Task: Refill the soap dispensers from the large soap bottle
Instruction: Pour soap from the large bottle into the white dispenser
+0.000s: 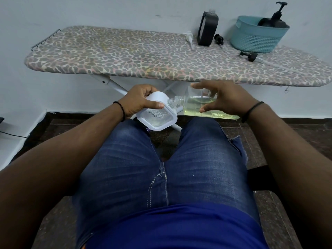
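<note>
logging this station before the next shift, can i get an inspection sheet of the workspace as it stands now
surface: ironing board, patterned cover
job's things: large soap bottle tipped, neck at white dispenser
clutter: black dispenser, loose pumps, teal basket
grippers: left hand grips white dispenser; right hand holds large soap bottle
cables: black cable on floor, left
surroundings: white wall, dark floor

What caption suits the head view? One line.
Seated person's right hand tips the large soap bottle toward a white dispenser held in the left hand.
</note>
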